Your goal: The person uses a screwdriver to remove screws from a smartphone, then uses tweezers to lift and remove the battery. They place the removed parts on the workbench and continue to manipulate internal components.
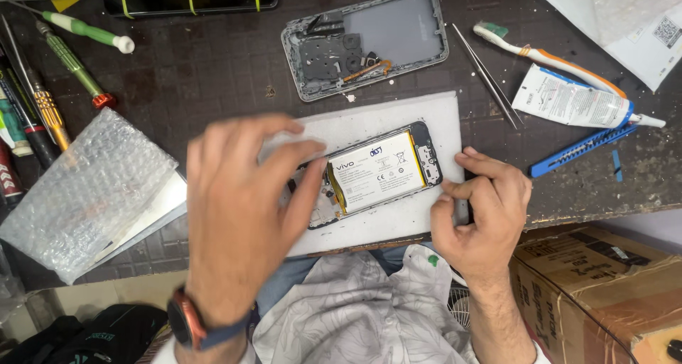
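Note:
An opened phone [387,169] with a white battery showing lies on a white mat [398,119] at the table's front edge. My left hand [238,208] covers the phone's left end, thumb and fingertips resting on its frame. My right hand [483,211] pinches the phone's right end between thumb and forefinger. The phone's grey back cover [398,30], inner side up, lies apart just behind the mat.
Metal tweezers [486,76], a toothbrush [547,55], a white glue tube [568,101] and a blue cutter [582,147] lie at the right. Screwdrivers [71,62] and a bubble-wrap packet [85,190] sit at the left. A cardboard box [604,286] stands below the table's right edge.

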